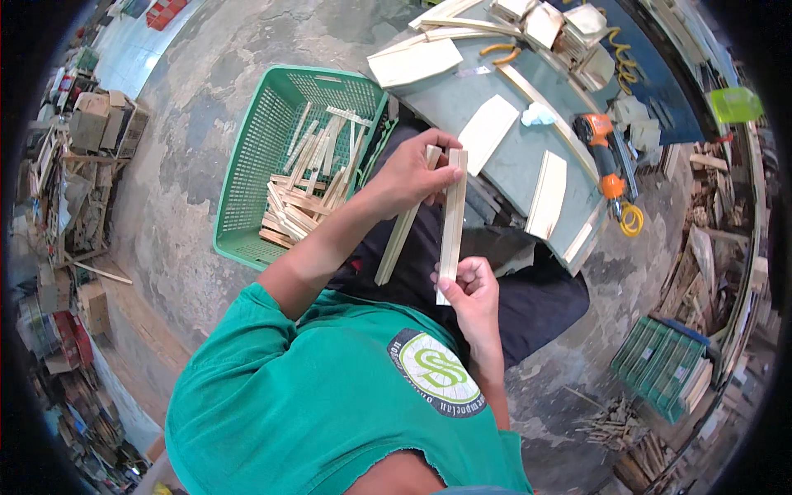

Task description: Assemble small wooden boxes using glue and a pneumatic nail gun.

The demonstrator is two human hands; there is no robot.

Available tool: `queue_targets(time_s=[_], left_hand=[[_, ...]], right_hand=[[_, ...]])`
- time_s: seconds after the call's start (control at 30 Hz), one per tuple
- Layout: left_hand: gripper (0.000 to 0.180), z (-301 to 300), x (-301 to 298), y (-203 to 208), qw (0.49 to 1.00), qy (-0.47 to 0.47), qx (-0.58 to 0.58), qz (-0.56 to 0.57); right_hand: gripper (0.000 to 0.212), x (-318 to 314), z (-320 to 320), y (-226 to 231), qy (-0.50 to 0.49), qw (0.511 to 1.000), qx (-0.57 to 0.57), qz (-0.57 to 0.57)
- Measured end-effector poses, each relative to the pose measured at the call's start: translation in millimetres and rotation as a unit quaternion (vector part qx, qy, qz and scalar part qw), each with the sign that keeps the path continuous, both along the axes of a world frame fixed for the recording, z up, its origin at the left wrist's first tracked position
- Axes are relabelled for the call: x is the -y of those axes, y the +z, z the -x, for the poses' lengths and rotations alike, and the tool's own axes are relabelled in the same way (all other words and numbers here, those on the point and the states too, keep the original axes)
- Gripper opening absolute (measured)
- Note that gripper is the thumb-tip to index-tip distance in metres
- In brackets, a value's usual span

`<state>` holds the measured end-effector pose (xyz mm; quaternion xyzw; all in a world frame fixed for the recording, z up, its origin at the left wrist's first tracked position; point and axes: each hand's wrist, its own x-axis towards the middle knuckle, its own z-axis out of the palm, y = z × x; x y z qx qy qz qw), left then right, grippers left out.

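My left hand (411, 175) is closed around the upper ends of two pale wooden strips. One wooden strip (401, 239) slants down and to the left from its fingers, over my dark trousers. The other wooden strip (453, 216) stands nearly straight in front of me. My right hand (472, 290) pinches that second strip near its lower end, thumb on its face. Left of my hands stands a green plastic basket (239, 198), holding several similar wooden strips (309, 165) in a loose heap.
A grey worktable (429, 103) at the right carries curved wooden boards (488, 130), orange-handled pliers (502, 54) and an orange-and-black air tool (601, 148) with a yellow hose (631, 219). Wood scraps (615, 425) and a green crate (660, 355) lie on the floor at the lower right.
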<state>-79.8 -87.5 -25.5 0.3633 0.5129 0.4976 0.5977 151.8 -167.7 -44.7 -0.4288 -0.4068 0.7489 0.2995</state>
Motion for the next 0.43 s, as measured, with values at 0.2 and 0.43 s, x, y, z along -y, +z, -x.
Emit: queue_targets(time_s=[0.2,0.43], left_hand=[[0.042,-3.6,32.4,-29.8,0.992,0.076,0.087,0.051],[0.044,3.4,92.1,-54.4,0.958,-0.051,0.264,0.101]], right_hand=[[0.027,-4.3,13.8,-3.6,-0.018,1.000,0.003,0.004],[0.027,-22.2,27.1,-7.4,-0.029,0.999,0.041,-0.006]])
